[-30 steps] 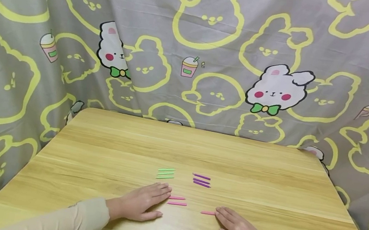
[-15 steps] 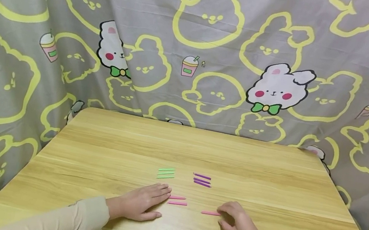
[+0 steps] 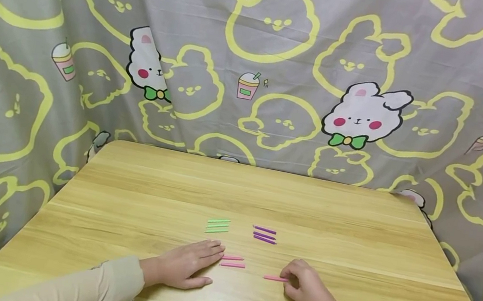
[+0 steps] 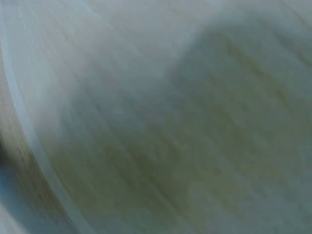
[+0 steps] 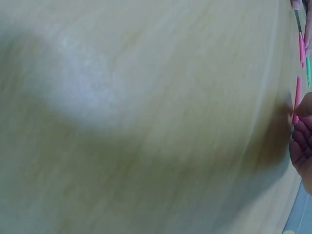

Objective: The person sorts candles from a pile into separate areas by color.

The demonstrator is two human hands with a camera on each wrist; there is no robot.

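Observation:
My right hand (image 3: 307, 288) pinches the right end of a thin pink stick (image 3: 273, 278) between thumb and curled fingers, low over the table. In the right wrist view the same pink stick (image 5: 298, 92) rises from between the thumb and fingers at the right edge. Palm down, my left hand (image 3: 187, 264) rests on the table with straight fingers. Beside its fingertips lie two more pink sticks, the upper one (image 3: 232, 258) partly hidden by the fingers and the lower one (image 3: 232, 265) in the open. The left wrist view holds only blurred tabletop and shadow.
Three green sticks (image 3: 217, 226) lie in a row beyond my left hand. Three purple sticks (image 3: 264, 235) lie to their right. The wooden table (image 3: 148, 178) ends at a patterned grey curtain (image 3: 222, 28).
My right hand has gone from flat, straight fingers beside the single pink stick to a pinch on its right end. The left hand stays in place.

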